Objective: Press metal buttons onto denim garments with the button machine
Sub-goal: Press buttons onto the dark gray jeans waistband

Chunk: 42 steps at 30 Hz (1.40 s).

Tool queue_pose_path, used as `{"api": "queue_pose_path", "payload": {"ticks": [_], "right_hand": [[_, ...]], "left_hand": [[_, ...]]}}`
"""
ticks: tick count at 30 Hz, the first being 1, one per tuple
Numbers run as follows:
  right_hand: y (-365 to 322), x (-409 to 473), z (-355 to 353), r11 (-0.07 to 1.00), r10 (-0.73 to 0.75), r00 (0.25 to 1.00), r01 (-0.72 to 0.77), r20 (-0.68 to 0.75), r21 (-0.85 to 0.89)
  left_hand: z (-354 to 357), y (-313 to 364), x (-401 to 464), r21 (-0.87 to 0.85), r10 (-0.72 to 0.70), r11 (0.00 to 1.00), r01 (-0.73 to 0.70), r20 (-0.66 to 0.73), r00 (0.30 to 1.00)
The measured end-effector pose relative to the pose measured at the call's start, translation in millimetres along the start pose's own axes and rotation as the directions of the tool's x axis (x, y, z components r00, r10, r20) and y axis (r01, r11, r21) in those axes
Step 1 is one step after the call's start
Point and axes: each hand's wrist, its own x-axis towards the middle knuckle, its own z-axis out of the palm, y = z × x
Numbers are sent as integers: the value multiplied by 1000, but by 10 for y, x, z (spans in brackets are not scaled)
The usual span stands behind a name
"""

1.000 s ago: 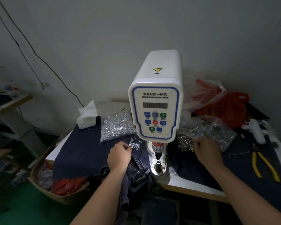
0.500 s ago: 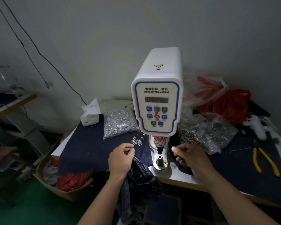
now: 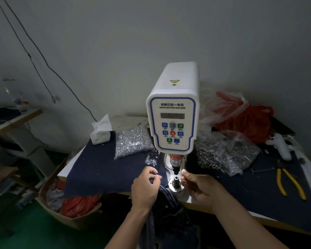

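Observation:
The white servo button machine stands on the table with its lower die under the punch. My left hand is just left of the die, thumb and forefinger pinching a small shiny metal tack over the denim garment, which hangs off the table's front edge. To the right of the die, my right hand has its fingertips pinched on a small button piece that is mostly hidden.
A bag of silver tacks and a few loose ones lie left of the machine. A bag of dark button pieces lies to the right. Yellow pliers rest at far right. A cardboard box sits on the floor.
My right hand has come from the pile of dark pieces on the right to the lower die. My left hand has drawn back from the loose tacks towards the garment.

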Motion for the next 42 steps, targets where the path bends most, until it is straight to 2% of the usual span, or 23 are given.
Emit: {"api": "queue_pose_path", "payload": {"ticks": [15,18,25,33,36,42], "right_hand": [[51,-50,147,960,122,992,-117,-6,254],[87,-44,176,981,87,996,-84,-14,174],[71,-82,183,973,75,997,-80,28,219],[92,-96,192,984,43,999,-39,-22,174],[83,-110,223,988,58,998,-58,4,144],[119,-153,269,973,61,998,-66,28,219]], "left_hand": [[45,82,-14,-135,25,991,-23,18,1000],[58,77,-10,-162,19,987,-15,28,999],[85,95,-10,-183,25,983,-17,38,999],[88,107,-16,-181,27,983,-19,45,999],[61,105,-29,-181,31,983,-21,52,998],[17,113,-33,-226,39,974,-24,65,997]]}}
